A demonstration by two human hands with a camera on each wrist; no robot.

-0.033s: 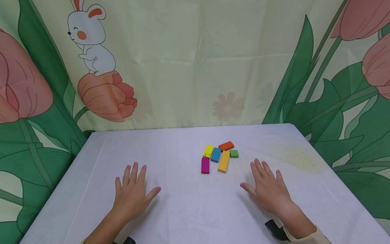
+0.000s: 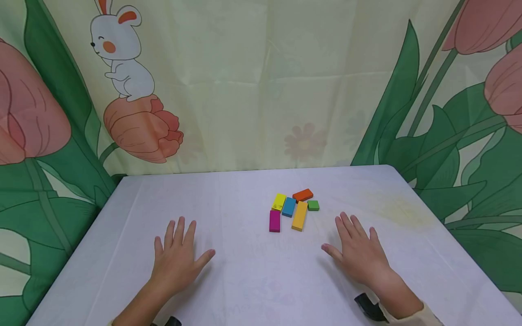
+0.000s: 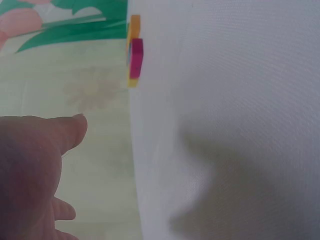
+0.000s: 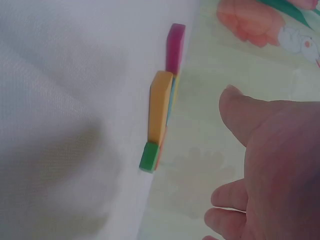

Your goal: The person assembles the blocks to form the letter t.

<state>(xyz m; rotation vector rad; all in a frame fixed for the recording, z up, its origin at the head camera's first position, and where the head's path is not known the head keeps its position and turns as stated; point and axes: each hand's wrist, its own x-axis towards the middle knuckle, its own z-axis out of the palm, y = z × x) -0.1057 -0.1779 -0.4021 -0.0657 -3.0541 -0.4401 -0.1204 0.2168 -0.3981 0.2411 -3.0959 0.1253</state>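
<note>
Several coloured blocks lie in a loose cluster on the white table. The magenta block (image 2: 275,221) is at the near left, with the yellow block (image 2: 279,202) just behind it. Beside these lie the blue block (image 2: 288,207) and the longer orange block (image 2: 299,216). At the back is the red-orange block (image 2: 303,195), and the small green block (image 2: 313,205) is at the right. My left hand (image 2: 174,265) is held palm down above the table, fingers spread, left of the blocks. My right hand (image 2: 360,253), fingers extended, hovers to their near right. Neither hand touches a block.
A white cloth covers the table (image 2: 244,290). Behind it hangs a curtain (image 2: 228,90) printed with tulips, leaves and a rabbit. Each wrist carries a black strap-like device, seen on the right wrist (image 2: 369,308).
</note>
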